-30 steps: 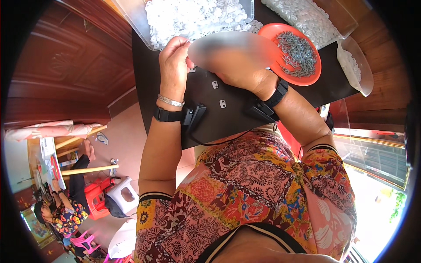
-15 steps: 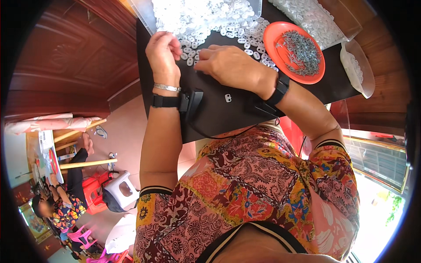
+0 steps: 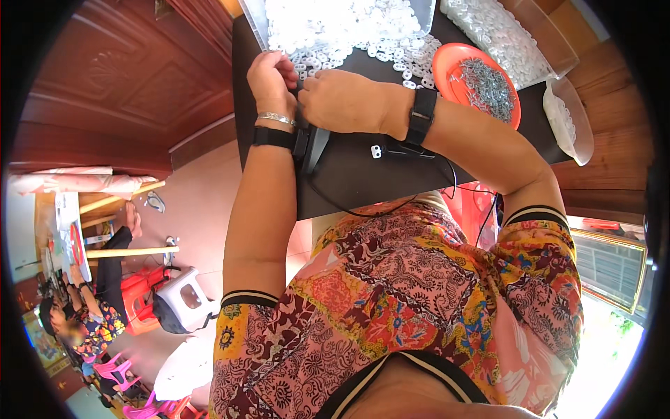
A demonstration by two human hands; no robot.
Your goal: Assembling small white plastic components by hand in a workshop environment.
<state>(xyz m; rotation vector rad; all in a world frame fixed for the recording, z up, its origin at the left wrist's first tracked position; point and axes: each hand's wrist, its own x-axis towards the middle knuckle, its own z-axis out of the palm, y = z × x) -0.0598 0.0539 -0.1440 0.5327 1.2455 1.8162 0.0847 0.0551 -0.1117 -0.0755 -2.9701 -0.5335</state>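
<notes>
The small white oval pieces lie scattered just beyond both hands, ahead and to the right of the left hand; their long axes point every way, and the left hand's curled fingers are the nearer to them. The right hand lies back-up close beside it, wrist out to the right, knuckles toward the left hand. Each grip is bent inward, with the right fingertips hidden beneath the hand, so whether either is pinching anything cannot be told. One lone pale piece with two dark holes lies apart, on the person's side of the right hand and nearer to that arm, its longer axis running roughly away from the body. The dark tabletop carries all this, with a clear tub of white pieces at its far side, an orange plate of small grey metal bits right of the scatter, and a clear scoop-shaped dish farther right. Pinkish floor spreads to the left, below wooden panelling, with a white stool and another person beyond.
</notes>
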